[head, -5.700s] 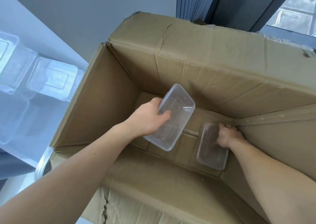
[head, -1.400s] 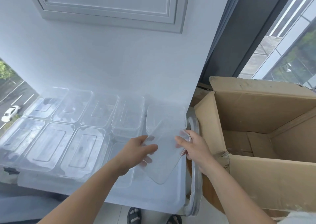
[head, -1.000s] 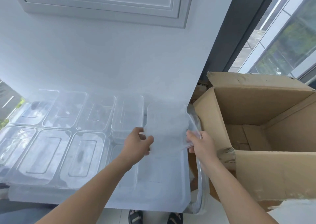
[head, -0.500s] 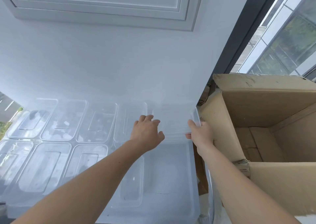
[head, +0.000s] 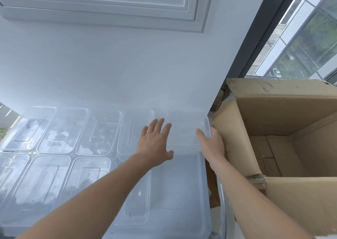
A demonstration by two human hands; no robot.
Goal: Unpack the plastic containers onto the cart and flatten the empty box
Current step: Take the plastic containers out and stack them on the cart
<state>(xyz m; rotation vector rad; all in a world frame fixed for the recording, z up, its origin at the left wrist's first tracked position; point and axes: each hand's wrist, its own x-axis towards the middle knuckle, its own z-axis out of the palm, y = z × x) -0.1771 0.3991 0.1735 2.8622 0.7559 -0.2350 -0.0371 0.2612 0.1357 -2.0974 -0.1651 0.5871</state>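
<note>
Two hands work at the far corner of the cart (head: pixel 182 187) — the left hand (head: pixel 155 143) spread flat, holding nothing, the right hand (head: pixel 211 143) pinching the rim of a clear container (head: pixel 182 127) set there. Rows of containers (head: pixel 63 131) fill the cart; the box (head: pixel 235 138) alongside looks emptied — not yet flattened.

The cardboard box (head: pixel 282 114) runs off the right edge. On the right hand (head: pixel 212 144), the fingers are hidden behind the clear container (head: pixel 184 134). The leftmost containers (head: pixel 9 180) are cropped.
</note>
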